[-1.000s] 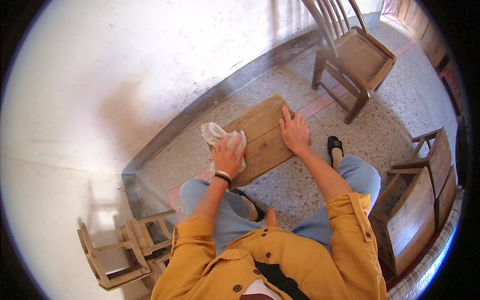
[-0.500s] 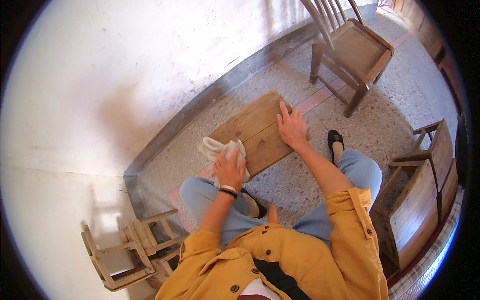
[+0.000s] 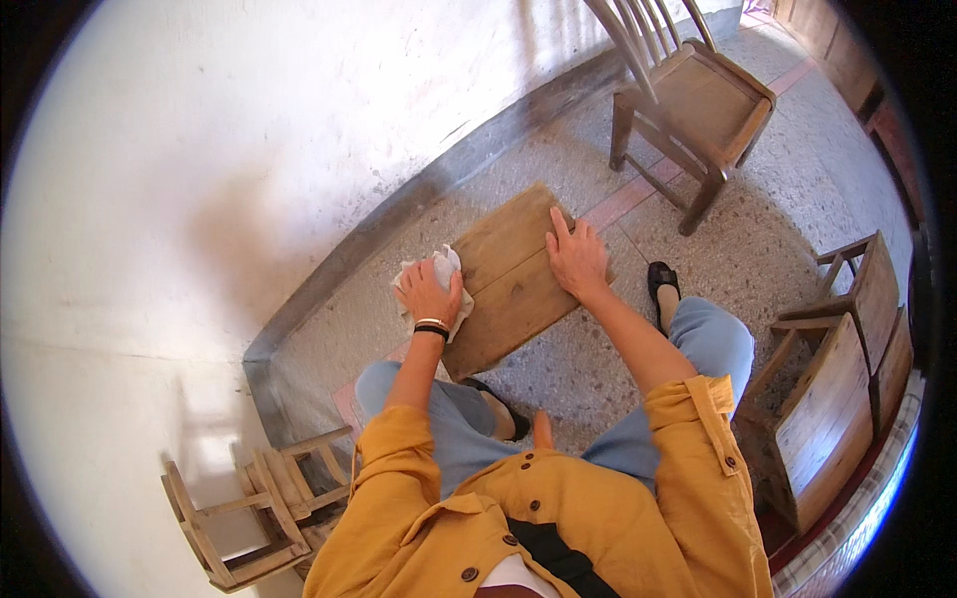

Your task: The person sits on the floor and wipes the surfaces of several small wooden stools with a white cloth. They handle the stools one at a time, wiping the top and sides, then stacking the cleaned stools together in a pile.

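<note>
In front of me is a wooden stool or small bench, its flat plank top (image 3: 510, 294) showing a seam along its length; any legs are hidden beneath. At its left end my left hand (image 3: 429, 297) grips a crumpled whitish cloth (image 3: 450, 264), bunched against the end edge and partly hanging past it. The palm covers most of the cloth. Over the right end lies my right hand (image 3: 580, 264), its fingers extended and resting on the wood near the far right corner. Nothing is held in it.
A wooden chair (image 3: 713, 90) stands at the far right. Tipped wooden stools (image 3: 822, 419) lie to the right beside a plaid cloth edge (image 3: 877, 498). More small stools (image 3: 269, 503) are at the lower left. A white wall (image 3: 199, 179) runs along the left; my shoes flank the bench.
My left hand and the cloth have shifted left and away from me, from the top's near left corner to its left end edge. My right hand stays on the right end.
</note>
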